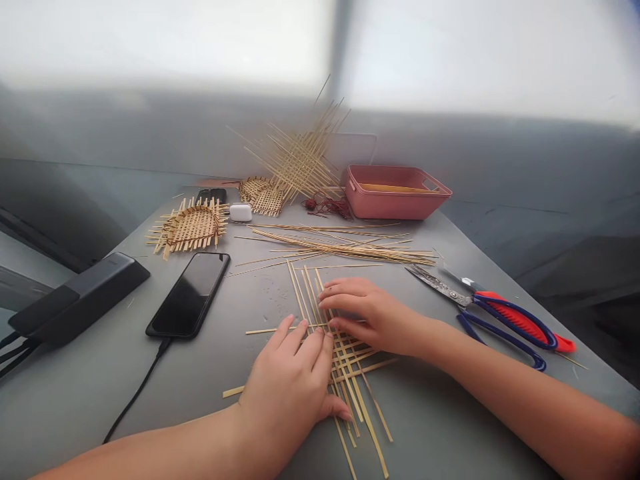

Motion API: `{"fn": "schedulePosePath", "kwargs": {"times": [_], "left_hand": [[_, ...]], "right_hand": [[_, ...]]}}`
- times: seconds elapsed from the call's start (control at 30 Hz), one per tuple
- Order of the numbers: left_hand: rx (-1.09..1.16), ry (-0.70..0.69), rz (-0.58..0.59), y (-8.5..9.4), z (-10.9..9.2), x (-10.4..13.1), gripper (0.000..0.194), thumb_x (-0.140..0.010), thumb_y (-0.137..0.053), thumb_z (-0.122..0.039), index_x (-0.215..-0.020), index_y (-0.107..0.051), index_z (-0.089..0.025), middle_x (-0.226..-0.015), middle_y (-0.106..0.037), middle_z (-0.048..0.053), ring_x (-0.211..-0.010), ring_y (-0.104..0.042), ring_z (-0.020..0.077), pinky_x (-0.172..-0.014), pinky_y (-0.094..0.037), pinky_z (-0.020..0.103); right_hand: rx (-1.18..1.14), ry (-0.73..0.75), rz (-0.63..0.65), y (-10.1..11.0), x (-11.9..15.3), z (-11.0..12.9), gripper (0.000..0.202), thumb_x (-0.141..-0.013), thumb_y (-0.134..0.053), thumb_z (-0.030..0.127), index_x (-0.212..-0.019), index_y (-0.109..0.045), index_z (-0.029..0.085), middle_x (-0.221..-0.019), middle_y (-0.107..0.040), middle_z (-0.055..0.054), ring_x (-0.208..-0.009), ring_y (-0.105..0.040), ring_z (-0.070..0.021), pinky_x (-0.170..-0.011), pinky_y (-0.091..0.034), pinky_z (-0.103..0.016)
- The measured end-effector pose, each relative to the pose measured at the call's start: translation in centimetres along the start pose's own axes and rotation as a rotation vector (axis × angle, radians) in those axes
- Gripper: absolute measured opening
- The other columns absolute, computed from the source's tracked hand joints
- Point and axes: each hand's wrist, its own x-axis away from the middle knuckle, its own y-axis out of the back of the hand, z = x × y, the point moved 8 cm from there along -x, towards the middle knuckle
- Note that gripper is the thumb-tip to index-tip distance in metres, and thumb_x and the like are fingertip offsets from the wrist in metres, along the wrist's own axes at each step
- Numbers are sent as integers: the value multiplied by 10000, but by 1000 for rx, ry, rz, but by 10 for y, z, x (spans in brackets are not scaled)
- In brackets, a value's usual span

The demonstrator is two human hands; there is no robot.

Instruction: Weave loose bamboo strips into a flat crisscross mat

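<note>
A loose woven mat of pale bamboo strips [345, 350] lies on the grey table in front of me, long strip ends sticking out on its sides. Across its left part rests my left hand [295, 373], palm down, fingers stretched and thumb apart near the lower strips. My right hand [373, 313] reaches in from the right over the mat's upper part. Its fingers are slightly bent and apart, the tips touching upright strips. The strips under both palms are hidden.
Loose bamboo strips [345, 247] lie beyond the mat. Blue-handled scissors [465, 300] and a red-handled knife [520, 320] are at right. Left are a phone [190, 293] with cable and a black box [80, 293]. Woven pieces [193, 227] and a pink basket [395, 203] stand behind.
</note>
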Motion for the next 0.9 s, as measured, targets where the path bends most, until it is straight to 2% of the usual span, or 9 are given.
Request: {"fn": "schedulePosePath", "kwargs": {"times": [0.07,0.27,0.43,0.63,0.73,0.83,0.9], "left_hand": [[11,2,8,0,1,-1,828,-632,-596,-747,-1144,-642,-97,-1068,-715,99,-1020,-645,301,-978,-440,467],[31,4,57,-4,4,-3,831,-622,-583,-765,-1140,-653,-119,-1034,-715,85,-986,-637,295,-901,-485,432],[30,1,46,-4,4,-3,848,-600,-592,-776,-1113,-665,-106,-1016,-717,88,-987,-637,307,-881,-503,419],[43,-24,153,-15,2,-2,812,-656,-543,-768,-1089,-683,-96,-1061,-708,109,-1023,-629,297,-884,-517,375],[59,-33,196,-17,2,-2,842,-690,-526,-754,-1180,-639,-79,-1106,-695,114,-1073,-609,296,-947,-493,374],[86,-10,259,-18,3,-2,850,-707,-519,-743,-1236,-603,-83,-1150,-678,119,-1103,-591,301,-981,-476,386],[106,12,303,-17,4,-2,833,-729,-520,-725,-1261,-583,-87,-1201,-655,125,-1129,-573,308,-1000,-464,395]], "right_hand": [[2,-51,12,5,4,-2,219,-906,-560,257,-1079,-679,195,-1164,-682,-89,-1121,-589,-220,-985,-443,-377],[76,-85,208,1,18,1,190,-819,-695,317,-973,-745,218,-1086,-725,-73,-1018,-640,-257,-922,-455,-394],[151,-96,256,-4,20,7,189,-859,-649,320,-979,-742,208,-1127,-708,-89,-1034,-633,-265,-907,-453,-405],[182,-153,237,-9,18,10,117,-841,-664,260,-861,-750,183,-1095,-711,-100,-1000,-641,-260,-893,-470,-403],[96,-166,229,-7,17,4,145,-848,-655,289,-869,-763,195,-1121,-698,-98,-1011,-635,-250,-911,-461,-383],[-146,-206,230,-2,13,-13,177,-841,-660,343,-828,-771,206,-1139,-687,-63,-967,-649,-189,-863,-482,-282],[-248,-242,174,8,7,-29,217,-830,-663,354,-717,-751,191,-1029,-723,-48,-889,-664,-165,-818,-489,-250]]}}
